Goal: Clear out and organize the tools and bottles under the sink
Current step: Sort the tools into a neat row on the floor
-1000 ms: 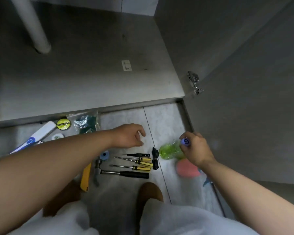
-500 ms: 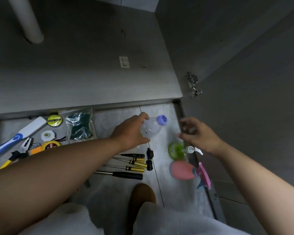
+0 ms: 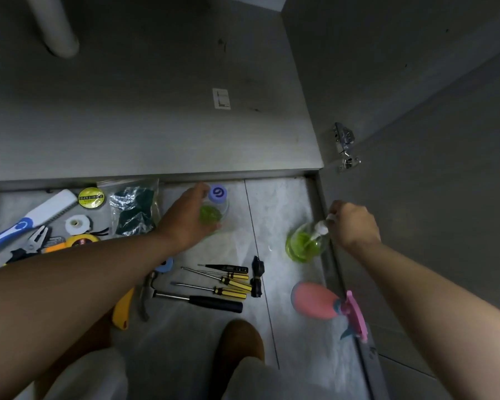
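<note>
My left hand point(image 3: 185, 220) grips a clear bottle point(image 3: 214, 212) with green liquid and a purple cap, standing on the tiled floor just in front of the cabinet's edge. My right hand point(image 3: 352, 223) pinches the white pump head of a second green bottle point(image 3: 302, 245) standing by the cabinet door. A pink spray bottle point(image 3: 318, 303) lies on its side below it. Yellow-handled screwdrivers point(image 3: 228, 284) and a black-handled one lie in a row on the floor between my arms.
The cabinet floor point(image 3: 156, 111) under the sink holds only a white drain pipe point(image 3: 52, 27). At left lie a white and blue saw point(image 3: 26, 223), tape rolls point(image 3: 91, 197), pliers point(image 3: 36, 241), a bagged green item point(image 3: 133, 209). A hammer point(image 3: 145, 295) and a yellow tool point(image 3: 122, 310) lie beside my left arm. The open door point(image 3: 430, 183) stands on the right.
My left hand carried the purple-capped bottle left and set it upright near the cabinet edge. My right hand dropped onto the pump bottle's head.
</note>
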### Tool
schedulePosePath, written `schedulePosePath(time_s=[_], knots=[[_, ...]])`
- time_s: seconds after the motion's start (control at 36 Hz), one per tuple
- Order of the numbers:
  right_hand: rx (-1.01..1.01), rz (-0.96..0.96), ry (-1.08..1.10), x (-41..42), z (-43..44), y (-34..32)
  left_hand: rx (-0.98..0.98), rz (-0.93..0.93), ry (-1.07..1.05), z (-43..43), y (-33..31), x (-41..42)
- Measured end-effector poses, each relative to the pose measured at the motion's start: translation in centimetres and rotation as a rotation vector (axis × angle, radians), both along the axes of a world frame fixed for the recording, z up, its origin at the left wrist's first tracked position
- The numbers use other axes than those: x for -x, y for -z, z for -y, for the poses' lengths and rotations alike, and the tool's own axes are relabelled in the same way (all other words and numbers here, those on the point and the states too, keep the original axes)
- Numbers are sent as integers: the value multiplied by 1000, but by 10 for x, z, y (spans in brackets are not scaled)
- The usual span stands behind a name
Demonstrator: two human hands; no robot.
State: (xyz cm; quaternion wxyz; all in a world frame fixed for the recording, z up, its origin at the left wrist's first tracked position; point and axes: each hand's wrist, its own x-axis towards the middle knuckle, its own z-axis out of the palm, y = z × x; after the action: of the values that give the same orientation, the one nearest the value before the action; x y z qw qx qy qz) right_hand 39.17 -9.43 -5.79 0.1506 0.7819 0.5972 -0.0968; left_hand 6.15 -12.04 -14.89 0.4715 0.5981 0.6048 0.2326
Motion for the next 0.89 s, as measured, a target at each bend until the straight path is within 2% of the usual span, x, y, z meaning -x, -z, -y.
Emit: schedulePosePath(time_s=[0.25,0.39,0.53,0.67,0.75,0.89], knots=[[-151,-62,69,16,-72,17,-30,-84,90,9,10,11],[-160,-91,120,24,-93,22,-37,-72,123,7,13,11],[-183,-141,100,29,-91,19,-27,-36,127,4,19,10],[-244,-194,19,26,-48,12,-11,-22,138,3,23,10],[-92,-103,-47,16,-9,9,-8,-20,150,2,24,10],[456,-27,83,-9,50,-4,8,-31,149,1,22,8]])
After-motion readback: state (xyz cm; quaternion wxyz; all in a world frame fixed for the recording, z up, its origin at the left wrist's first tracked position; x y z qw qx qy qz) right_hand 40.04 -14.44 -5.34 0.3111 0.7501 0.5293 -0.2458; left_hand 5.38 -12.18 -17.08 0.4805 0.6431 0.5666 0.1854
